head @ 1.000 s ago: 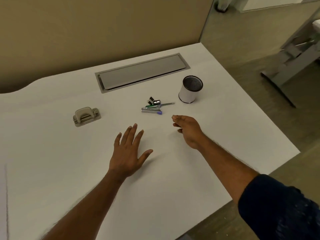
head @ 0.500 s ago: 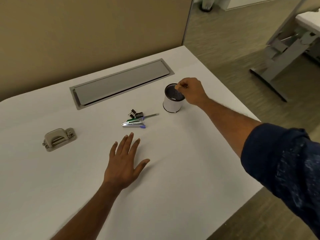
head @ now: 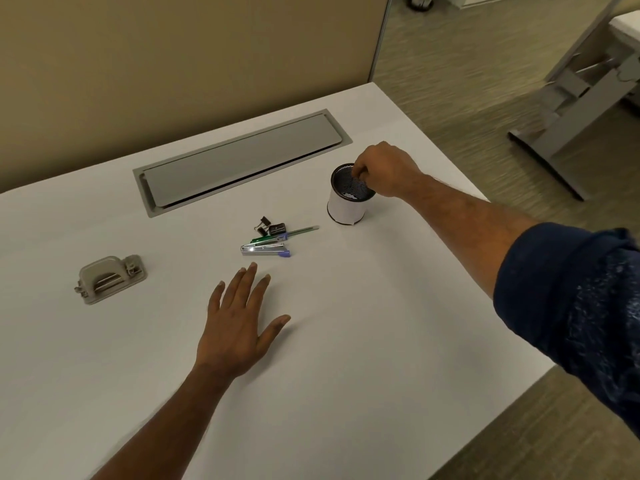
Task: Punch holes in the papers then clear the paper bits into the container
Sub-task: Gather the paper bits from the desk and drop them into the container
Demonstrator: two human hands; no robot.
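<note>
Risk: my right hand (head: 388, 171), fingers (head: 360, 172) bunched over the white cylindrical mesh container (head: 346, 209), may tip it. Pinching bits? Cannot tell. Left hand (head: 239, 330) lies flat, released.

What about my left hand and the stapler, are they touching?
Apart. The head view shows a strip of bare table between the left hand and the stapler.

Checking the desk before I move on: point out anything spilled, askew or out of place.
Nothing looks spilled or damaged. The only loose clutter is a heap of binder clips, a green pen and a stapler lying on the white desk beside the upright container. The hole punch sits at a slant.
</note>
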